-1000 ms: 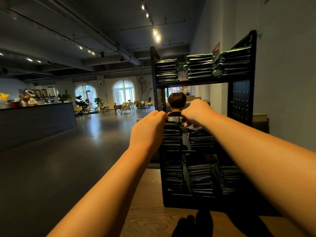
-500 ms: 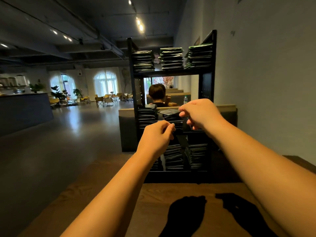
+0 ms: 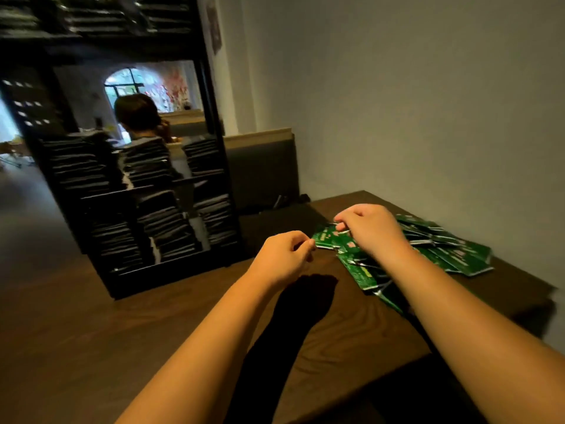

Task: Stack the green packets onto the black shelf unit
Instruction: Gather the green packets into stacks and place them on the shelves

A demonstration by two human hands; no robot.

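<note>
1. My right hand [image 3: 373, 232] sits knuckles-up over the heap of green packets [image 3: 452, 255]. Its fingers curl down, and fingertips and thumb pinch a thin pale packet edge at the heap's left end.
2. My left hand [image 3: 284, 260] is just beside that same end. Its fingers are curled and the thumb tip meets the forefinger right at the corner of the leftmost packet. On my feed I cannot tell whether it actually has hold of it.
3. The packets are flat, rectangular and glossy, deep green with pale print and silvery crimped rims. They lie loose and overlapping in a ragged fan on the right part of the bench [image 3: 122, 347], near the wall [image 3: 428, 87].
4. The bench top is dark brown wood with a matte finish and visible grain. Hard black shadows of both forearms fall across it.
5. The black shelf unit [image 3: 220, 179] stands on the bench to the left, well apart from the heap. It has slim square uprights and thin flat shelves. Its tiers carry stacked packets [image 3: 146, 166], blurred, with edges showing as fine grey lines.
6. Through the unit's open gap I see the back of a person's head [image 3: 137, 114] and an arched window [image 3: 125, 84].
7. The wall is plain, smooth grey.
</note>
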